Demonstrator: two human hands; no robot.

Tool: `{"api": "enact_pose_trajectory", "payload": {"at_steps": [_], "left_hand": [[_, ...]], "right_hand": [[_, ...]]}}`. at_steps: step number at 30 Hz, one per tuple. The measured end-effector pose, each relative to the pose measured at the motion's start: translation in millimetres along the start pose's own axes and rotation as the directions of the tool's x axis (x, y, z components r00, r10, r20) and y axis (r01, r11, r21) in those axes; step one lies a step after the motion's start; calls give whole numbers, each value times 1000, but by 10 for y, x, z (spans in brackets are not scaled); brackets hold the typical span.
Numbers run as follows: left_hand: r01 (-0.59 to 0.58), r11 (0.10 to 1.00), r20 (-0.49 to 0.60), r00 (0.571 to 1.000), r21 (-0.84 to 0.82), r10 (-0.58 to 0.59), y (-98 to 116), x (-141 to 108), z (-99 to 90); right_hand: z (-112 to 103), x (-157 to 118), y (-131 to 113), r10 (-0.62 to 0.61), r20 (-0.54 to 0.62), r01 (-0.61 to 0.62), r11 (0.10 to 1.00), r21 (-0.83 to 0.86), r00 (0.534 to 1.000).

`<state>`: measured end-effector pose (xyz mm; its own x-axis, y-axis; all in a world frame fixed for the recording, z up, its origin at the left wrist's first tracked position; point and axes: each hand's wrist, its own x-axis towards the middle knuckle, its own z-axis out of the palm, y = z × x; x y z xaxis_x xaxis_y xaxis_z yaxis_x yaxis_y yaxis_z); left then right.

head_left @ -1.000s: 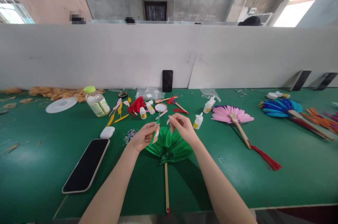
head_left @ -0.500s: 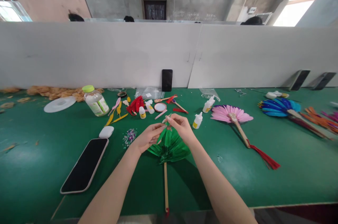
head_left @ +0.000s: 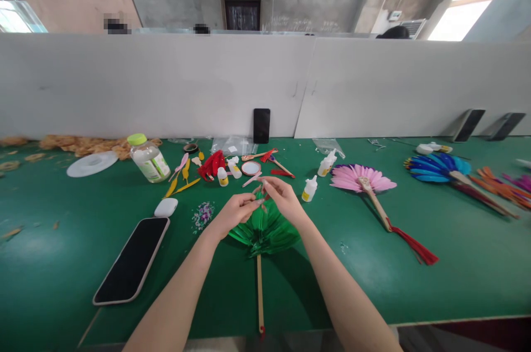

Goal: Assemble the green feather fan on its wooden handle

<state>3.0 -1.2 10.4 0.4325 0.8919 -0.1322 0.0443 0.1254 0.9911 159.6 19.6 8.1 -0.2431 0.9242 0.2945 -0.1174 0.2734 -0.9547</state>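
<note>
A green feather fan (head_left: 279, 234) with a thin wooden handle (head_left: 260, 291) lies in front of me, its handle toward the table's near edge. Above its feathers, my left hand (head_left: 235, 215) and my right hand (head_left: 284, 198) meet, fingertips almost touching. Both pinch a narrow green feather (head_left: 258, 218), which hangs down over the fan. Its upper end is mostly hidden by the fingers. Left of the fan is a small heap of purple and white sequin-like bits (head_left: 203, 215).
Glue bottles (head_left: 309, 189) stand beyond my right hand. A pink feather fan (head_left: 365, 179) and a blue one (head_left: 440, 168) lie rightward. Leftward are a phone (head_left: 131, 261), a white earphone case (head_left: 166, 207) and a green-lidded jar (head_left: 150, 159). A white partition (head_left: 166, 86) borders the green table (head_left: 50, 263).
My left fingers have shifted right and up, closer to the right fingertips. The green feather, slanting toward the left hand before, now hangs more upright between the hands.
</note>
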Motion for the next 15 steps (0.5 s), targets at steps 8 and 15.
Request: {"api": "enact_pose_trajectory", "payload": {"at_steps": [8,15], "left_hand": [[-15,1000,-1,1000,-8,15,30,-12,20],[-69,995,-42,996,77,72,-3,14,35]], "right_hand": [[-9,-30,-37,-51,59,48,998,39,997],[-6,-19,7,-30,-5,30,999,26,1000]]}}
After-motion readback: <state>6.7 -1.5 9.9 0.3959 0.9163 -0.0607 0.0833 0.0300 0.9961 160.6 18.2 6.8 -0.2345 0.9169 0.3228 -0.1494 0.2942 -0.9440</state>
